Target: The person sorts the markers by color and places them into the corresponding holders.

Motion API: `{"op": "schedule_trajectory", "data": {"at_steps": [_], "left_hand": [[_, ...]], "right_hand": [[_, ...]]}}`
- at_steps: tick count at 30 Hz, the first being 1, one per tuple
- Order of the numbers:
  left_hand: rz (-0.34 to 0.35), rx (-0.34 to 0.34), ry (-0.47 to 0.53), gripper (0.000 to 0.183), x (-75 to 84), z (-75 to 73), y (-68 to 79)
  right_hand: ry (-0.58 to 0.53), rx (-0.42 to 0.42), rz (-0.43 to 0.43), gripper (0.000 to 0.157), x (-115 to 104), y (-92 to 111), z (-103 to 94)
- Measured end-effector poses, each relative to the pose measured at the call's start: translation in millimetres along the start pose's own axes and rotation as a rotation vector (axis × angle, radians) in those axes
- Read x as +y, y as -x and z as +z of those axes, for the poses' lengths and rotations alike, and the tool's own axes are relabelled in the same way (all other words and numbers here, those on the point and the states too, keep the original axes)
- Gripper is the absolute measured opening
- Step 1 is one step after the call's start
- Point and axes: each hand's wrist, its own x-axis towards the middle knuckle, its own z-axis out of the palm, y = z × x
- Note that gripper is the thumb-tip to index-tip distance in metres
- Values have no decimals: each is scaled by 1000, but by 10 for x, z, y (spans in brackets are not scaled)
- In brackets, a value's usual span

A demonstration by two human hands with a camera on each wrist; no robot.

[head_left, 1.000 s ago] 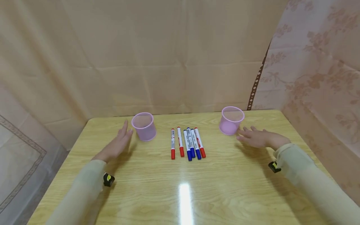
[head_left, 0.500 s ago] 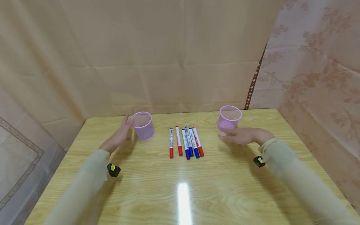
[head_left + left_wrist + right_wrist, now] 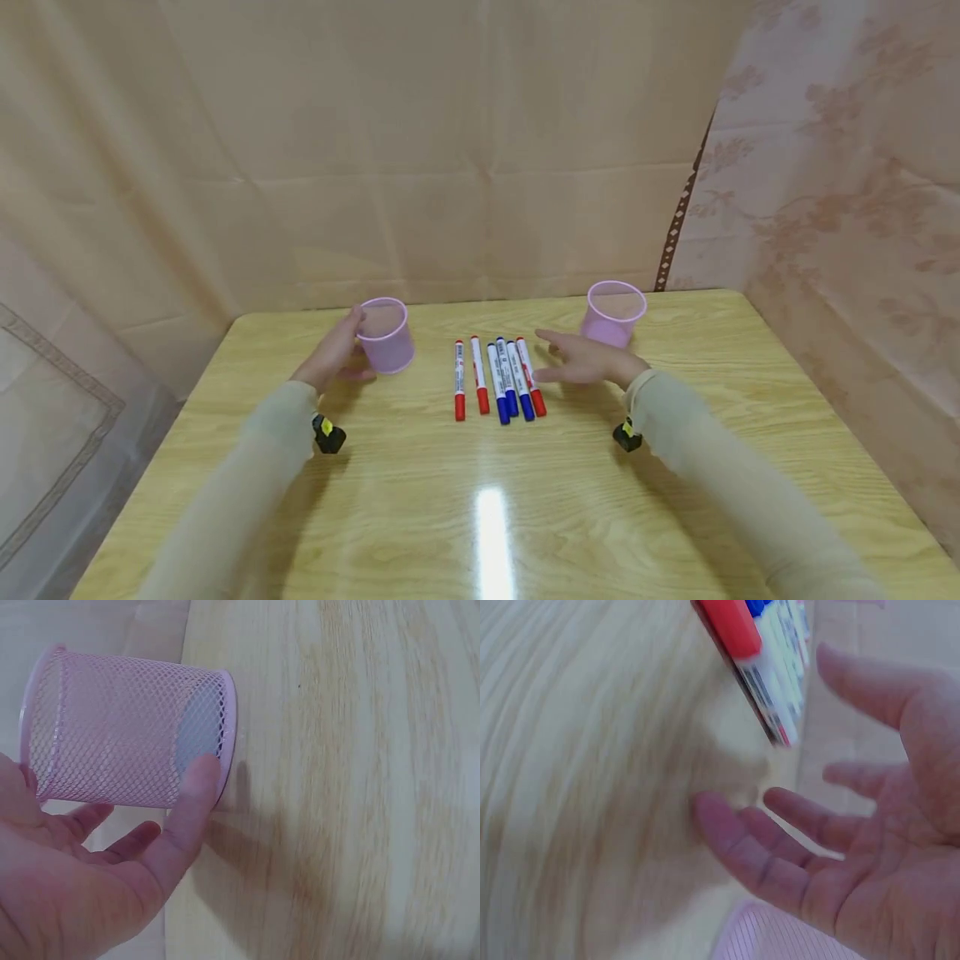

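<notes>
A pink mesh pen cup (image 3: 392, 354) stands upright at the table's left. My left hand (image 3: 332, 354) is at its near-left side, fingertips right at the rim and one digit extended low by the base in the left wrist view. Several white markers lie side by side mid-table: red-capped markers (image 3: 460, 379) on the left, blue-capped markers (image 3: 498, 387) beside them, and one red-capped marker (image 3: 527, 367) on the right end. Over that end hovers my right hand (image 3: 588, 360), fingers spread and holding nothing, as the right wrist view also shows.
A second pink mesh pen cup (image 3: 611, 325) stands behind the right hand, its lower part partly hidden. The wooden table (image 3: 405, 500) ends at a beige curtain (image 3: 450, 208) along the back. A floral cloth (image 3: 847, 208) hangs at the right.
My left hand has moved right and closer in to the left pen cup. My right hand has swung left from the right pen cup to the markers. Cups and markers stay put.
</notes>
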Motion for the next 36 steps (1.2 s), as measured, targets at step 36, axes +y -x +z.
{"op": "schedule_trajectory", "data": {"at_steps": [36], "left_hand": [[2,67,63,63,-7,102,-169]], "right_hand": [[-323,86,345,65,-28,-488,149]]}}
